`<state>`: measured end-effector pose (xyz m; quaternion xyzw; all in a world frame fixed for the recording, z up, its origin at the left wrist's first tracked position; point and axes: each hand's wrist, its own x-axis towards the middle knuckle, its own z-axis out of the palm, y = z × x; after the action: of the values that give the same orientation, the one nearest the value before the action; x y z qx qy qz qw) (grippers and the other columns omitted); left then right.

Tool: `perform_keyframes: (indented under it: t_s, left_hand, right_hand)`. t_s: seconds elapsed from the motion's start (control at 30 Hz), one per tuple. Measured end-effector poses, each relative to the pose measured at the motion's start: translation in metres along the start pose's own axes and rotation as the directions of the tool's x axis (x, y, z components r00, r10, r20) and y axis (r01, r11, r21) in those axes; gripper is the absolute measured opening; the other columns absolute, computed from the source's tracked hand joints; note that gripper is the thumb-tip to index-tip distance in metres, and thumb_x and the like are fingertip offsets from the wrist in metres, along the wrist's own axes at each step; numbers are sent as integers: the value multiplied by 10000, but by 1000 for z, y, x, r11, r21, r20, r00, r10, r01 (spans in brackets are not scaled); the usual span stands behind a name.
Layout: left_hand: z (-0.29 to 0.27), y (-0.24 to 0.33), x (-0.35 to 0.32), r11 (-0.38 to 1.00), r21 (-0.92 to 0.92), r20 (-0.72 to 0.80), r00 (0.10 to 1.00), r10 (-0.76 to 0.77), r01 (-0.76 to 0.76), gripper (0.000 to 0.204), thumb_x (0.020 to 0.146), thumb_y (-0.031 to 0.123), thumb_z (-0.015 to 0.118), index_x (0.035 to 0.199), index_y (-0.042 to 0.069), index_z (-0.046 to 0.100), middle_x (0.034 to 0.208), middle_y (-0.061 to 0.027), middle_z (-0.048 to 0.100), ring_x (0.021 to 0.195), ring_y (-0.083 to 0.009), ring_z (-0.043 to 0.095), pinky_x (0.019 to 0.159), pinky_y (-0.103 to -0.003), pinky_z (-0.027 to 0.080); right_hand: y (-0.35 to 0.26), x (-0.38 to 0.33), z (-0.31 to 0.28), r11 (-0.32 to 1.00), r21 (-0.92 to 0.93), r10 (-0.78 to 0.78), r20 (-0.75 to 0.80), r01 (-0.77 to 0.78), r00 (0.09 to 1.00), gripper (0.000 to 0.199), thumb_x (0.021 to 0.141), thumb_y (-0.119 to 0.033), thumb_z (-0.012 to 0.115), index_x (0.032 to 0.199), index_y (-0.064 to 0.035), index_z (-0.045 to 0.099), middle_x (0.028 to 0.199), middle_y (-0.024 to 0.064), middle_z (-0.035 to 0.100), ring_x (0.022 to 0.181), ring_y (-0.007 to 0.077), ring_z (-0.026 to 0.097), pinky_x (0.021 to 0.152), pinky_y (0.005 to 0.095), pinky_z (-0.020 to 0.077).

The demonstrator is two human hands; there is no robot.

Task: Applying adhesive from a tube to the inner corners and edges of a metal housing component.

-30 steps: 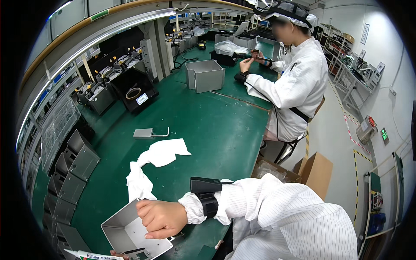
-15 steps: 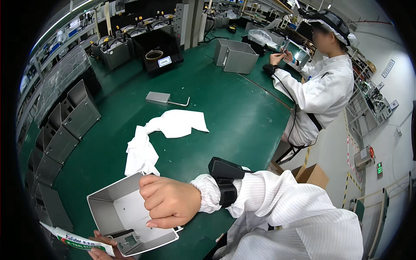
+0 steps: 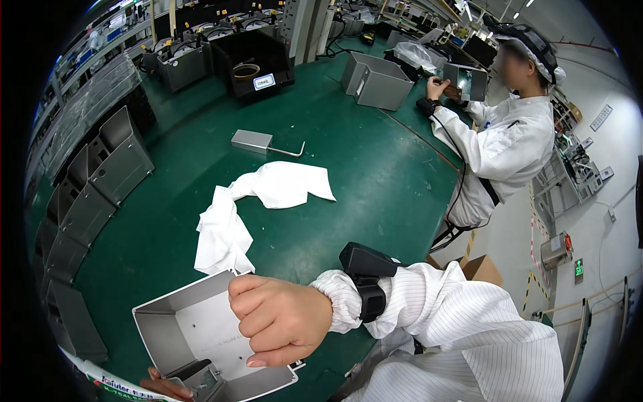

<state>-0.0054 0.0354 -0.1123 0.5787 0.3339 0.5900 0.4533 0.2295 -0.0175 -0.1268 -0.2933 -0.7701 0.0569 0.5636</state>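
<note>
At the lower left, my left hand [image 3: 167, 386] is partly cut off by the picture's edge. Its fingers are closed on a white and green glue tube [image 3: 110, 383], beside the wall of a grey metal housing [image 3: 207, 325]. The open side of this housing faces me, showing a pale inner wall and a small metal bracket [image 3: 204, 380] in its lower corner. My right hand [image 3: 281, 321] is curled like a fist in front of the housing's right side. What its fingers hold, if anything, is hidden. A crumpled white cloth [image 3: 224, 231] lies just beyond the housing.
A grey block [image 3: 252, 141] with a hex key [image 3: 289, 151] lies on the green table [image 3: 375, 201]. Grey housings [image 3: 120, 161] line the left edge; a black bin [image 3: 251, 67] stands behind. At the far right, a co-worker [image 3: 509, 134] handles a grey part [image 3: 467, 82].
The glue tube and my left hand have dropped lower, more out of the picture. My right hand has shifted slightly right and down, still curled. The co-worker's grey part is turned differently.
</note>
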Motion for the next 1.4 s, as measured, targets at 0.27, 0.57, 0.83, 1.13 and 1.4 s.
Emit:
perform_keyframes:
  t_s: [0.27,0.57,0.83,1.13,1.4]
  left_hand:
    - [0,2,1,1000,12,25,1000,-1,1,419,1025,402,430,841,34,511,642,-76,518,596,-168,477,907,-369,438]
    - [1,-1,-1,1000,-2,-19,1000,-17,17,416,1026,400,433,864,24,509,635,-79,514,587,-167,471,904,-372,448]
    - [-8,-14,-1,975,-220,1,999,-41,40,400,992,308,561,1207,-26,520,954,-168,670,718,-193,627,677,-295,535]
    - [-7,-15,-5,956,-290,26,999,-26,32,326,1010,239,525,1158,-46,471,1042,-214,616,618,-154,625,541,-229,519]
    - [-12,-21,-5,950,-312,15,1000,-12,16,342,990,254,561,1133,-52,510,1064,-212,621,651,-163,640,589,-264,565]
  right_hand:
    - [1,0,0,1000,-2,-5,-12,5,1000,344,817,-111,681,522,-58,512,563,24,391,612,232,397,705,394,342]
    - [-1,2,-4,1000,-17,-11,31,12,999,350,812,-89,679,532,-63,470,573,35,373,605,237,400,690,391,332]
    - [-5,8,-10,1000,-11,-3,78,3,997,303,801,-59,682,564,-51,493,593,46,395,599,242,414,698,398,340]
    - [-6,9,-11,999,-33,3,103,0,995,286,816,-47,676,594,-49,495,571,35,409,604,236,420,676,380,340]
    - [-6,8,-11,999,-51,6,98,-1,995,301,818,-48,681,589,-52,485,574,34,412,607,239,419,684,376,348]
